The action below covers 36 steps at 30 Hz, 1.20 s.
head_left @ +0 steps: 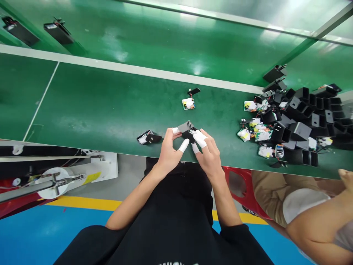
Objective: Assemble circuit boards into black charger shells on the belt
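Observation:
Close to the near edge of the bench, both hands are closed around a black charger housing (188,135) with a dark end cover (184,127) at its top; small prongs seem to stick up from the cover. White finger cots sit on several fingertips. My left hand (171,148) pinches the left side, its thumb at the front. My right hand (207,151) grips the right side, fingers over the housing. What lies inside the housing is mostly hidden. A second black housing (143,137) with its cover (153,138) hanging loose lies to the left. Beyond my hands lies a circuit board (188,103) wired to a black cover (194,91).
Many black housings (300,130) and several circuit boards (263,133) crowd the right of the green bench (110,103). Two black units (58,33) stand at the far left, past a pale strip (154,73). A co-worker's arm (317,228) is at the lower right, near a red stool (242,195).

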### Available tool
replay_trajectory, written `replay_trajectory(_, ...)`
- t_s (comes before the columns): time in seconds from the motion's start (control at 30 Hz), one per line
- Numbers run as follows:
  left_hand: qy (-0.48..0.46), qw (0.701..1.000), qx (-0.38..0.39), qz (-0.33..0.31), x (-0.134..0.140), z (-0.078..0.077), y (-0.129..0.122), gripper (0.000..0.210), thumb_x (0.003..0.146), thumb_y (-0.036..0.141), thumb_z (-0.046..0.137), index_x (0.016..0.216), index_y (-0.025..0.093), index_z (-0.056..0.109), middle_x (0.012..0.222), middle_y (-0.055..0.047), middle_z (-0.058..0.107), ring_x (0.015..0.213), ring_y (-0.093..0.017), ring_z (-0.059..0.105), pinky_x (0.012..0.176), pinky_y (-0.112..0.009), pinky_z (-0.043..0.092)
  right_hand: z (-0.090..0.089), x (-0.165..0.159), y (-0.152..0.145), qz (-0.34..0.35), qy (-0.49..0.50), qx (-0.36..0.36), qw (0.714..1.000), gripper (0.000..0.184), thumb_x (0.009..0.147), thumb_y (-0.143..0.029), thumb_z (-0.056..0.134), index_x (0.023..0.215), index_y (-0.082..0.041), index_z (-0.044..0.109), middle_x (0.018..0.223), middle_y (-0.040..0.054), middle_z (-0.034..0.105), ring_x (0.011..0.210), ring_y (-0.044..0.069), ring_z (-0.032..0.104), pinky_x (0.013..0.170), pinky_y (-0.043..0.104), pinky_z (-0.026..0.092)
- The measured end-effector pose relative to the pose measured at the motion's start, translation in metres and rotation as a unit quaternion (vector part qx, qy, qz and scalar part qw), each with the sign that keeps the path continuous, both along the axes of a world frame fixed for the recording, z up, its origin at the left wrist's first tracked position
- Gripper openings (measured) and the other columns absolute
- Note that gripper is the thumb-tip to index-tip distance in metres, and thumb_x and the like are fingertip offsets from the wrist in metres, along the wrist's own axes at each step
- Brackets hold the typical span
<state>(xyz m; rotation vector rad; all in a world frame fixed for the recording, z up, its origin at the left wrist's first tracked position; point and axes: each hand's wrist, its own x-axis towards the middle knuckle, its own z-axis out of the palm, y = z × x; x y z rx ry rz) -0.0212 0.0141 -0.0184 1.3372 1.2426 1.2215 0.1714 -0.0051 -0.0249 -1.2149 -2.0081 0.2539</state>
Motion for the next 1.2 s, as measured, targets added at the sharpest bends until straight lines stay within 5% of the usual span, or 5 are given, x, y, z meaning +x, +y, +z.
replay_trajectory(0.17,-0.021,1.0,0.001,-0.013,0.0,0.0,0.003,0.023,0.105,0.029,0.074,0.126,0.024,0.066,0.12,-0.006,0.071,0.119,-0.022,0.074,0.114,-0.043,0.061,0.012,-0.001,-0.005,0.017,0.098,-0.034,0.995,0.056,0.1,-0.019,0.083,0.152,-0.034,0.065,0.151,0.0141,0.069,0.139,0.036,0.073,0.111,0.059,0.07)
replay_trajectory(0.37,-0.014,0.998,0.02,-0.057,-0.007,0.004,0.004,0.037,0.1,0.025,0.078,0.134,0.025,0.062,0.126,-0.007,0.071,0.121,-0.022,0.073,0.112,-0.04,0.059,0.058,-0.002,0.022,0.061,0.129,-0.142,0.98,0.053,0.109,-0.023,0.071,0.16,-0.036,0.058,0.154,0.0107,0.067,0.142,0.031,0.067,0.119,0.056,0.06)
replay_trajectory(0.47,0.004,0.998,0.028,-0.058,-0.005,0.005,0.003,0.036,0.097,0.026,0.081,0.127,0.025,0.061,0.122,-0.005,0.072,0.113,-0.021,0.073,0.103,-0.037,0.06,0.07,-0.007,0.04,0.085,0.076,-0.186,0.976,0.042,0.112,-0.028,0.066,0.153,-0.032,0.064,0.134,0.0098,0.071,0.12,0.029,0.071,0.099,0.047,0.063)
replay_trajectory(0.73,0.143,0.987,0.049,-0.046,0.003,0.0,-0.005,0.036,0.088,0.026,0.086,0.109,0.026,0.056,0.103,0.0,0.069,0.092,-0.021,0.066,0.084,-0.035,0.053,0.074,-0.019,0.031,-0.083,0.027,-0.201,0.976,0.008,0.099,-0.025,0.077,0.092,-0.025,0.077,0.081,-0.0007,0.063,0.073,0.019,0.06,0.068,0.035,0.047)
replay_trajectory(1.2,0.127,0.986,0.083,-0.064,0.0,-0.011,-0.002,0.024,0.097,0.038,0.086,0.107,0.025,0.068,0.1,-0.002,0.075,0.089,-0.023,0.067,0.081,-0.036,0.053,0.099,0.017,0.042,0.107,-0.042,-0.221,0.968,0.031,0.107,-0.034,0.076,0.138,-0.032,0.073,0.113,0.0064,0.077,0.102,0.029,0.072,0.088,0.045,0.059)
